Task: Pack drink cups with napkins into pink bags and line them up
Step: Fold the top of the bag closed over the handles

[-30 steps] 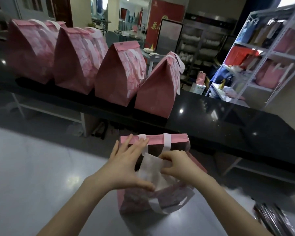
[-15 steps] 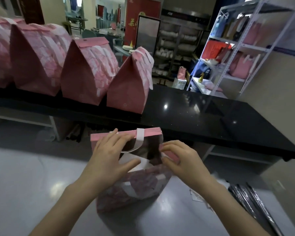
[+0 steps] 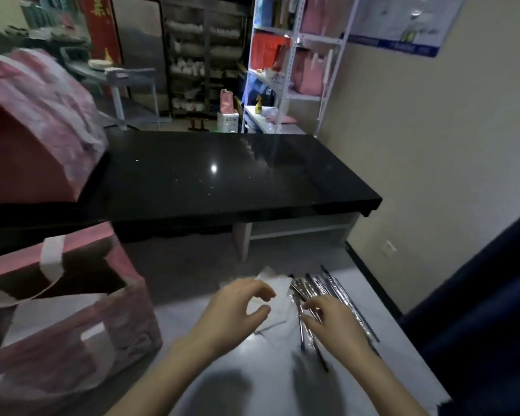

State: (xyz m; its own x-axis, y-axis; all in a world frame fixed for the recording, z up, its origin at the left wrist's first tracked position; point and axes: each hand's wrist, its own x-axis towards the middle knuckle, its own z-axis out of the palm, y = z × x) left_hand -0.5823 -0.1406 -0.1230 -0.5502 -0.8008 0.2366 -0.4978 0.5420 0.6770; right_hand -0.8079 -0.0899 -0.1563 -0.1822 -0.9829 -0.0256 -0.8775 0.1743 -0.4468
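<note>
An open pink bag [image 3: 72, 319] with white handles stands at the left on the pale worktop [image 3: 252, 385]; its inside is dark and hidden. A closed pink bag [image 3: 33, 130] sits on the black counter [image 3: 222, 175] at the far left. My left hand [image 3: 234, 310] hovers over a small pile of white napkins [image 3: 279, 298], thumb and fingers curved and apart. My right hand [image 3: 333, 322] rests on a bundle of silver-wrapped straws [image 3: 321, 289], with thumb and forefinger pinched on one of them.
A beige wall and a dark blue panel [image 3: 478, 310] close off the right side. Behind the counter, a white metal shelf [image 3: 294, 70] holds pink and red bags. A small white box [image 3: 228, 121] sits on the floor beyond.
Both hands have left the open bag and moved right to the napkins and straws. My view has swung right, so most of the bag row has dropped out of sight.
</note>
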